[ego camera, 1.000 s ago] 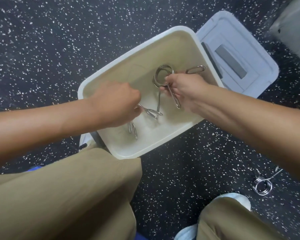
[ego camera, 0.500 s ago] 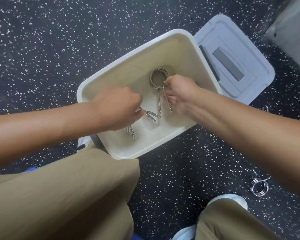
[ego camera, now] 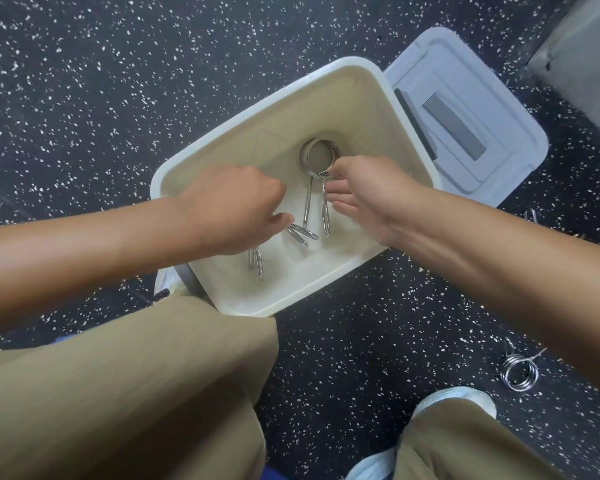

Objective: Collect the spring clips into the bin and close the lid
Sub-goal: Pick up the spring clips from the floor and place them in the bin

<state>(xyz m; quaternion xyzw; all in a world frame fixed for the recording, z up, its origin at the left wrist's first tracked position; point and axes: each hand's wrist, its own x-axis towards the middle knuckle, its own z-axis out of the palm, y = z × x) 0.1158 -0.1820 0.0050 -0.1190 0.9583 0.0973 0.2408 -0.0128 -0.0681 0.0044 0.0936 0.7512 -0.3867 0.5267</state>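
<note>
A cream bin [ego camera: 257,109] stands open on the floor, its grey lid [ego camera: 465,109] folded back on the right. Inside lies a steel spring clip [ego camera: 319,157], coil toward the far wall and both handles pointing at me. My right hand [ego camera: 368,192] is just right of it, fingers spread, thumb tip touching it near the coil. My left hand [ego camera: 229,209] is a fist inside the bin, closed on a second spring clip [ego camera: 302,233] whose handles stick out below the fingers. A third clip [ego camera: 518,372] lies on the floor at the right.
The floor is dark speckled rubber. My knees in tan trousers [ego camera: 136,375] fill the near side, touching the bin's front corner. A white shoe [ego camera: 458,400] sits close to the floor clip. A grey object [ego camera: 586,53] stands at the far right.
My right hand lowered its clip onto the bin's floor and spread its fingers. My left hand stayed low in the bin, still closed on its clip.
</note>
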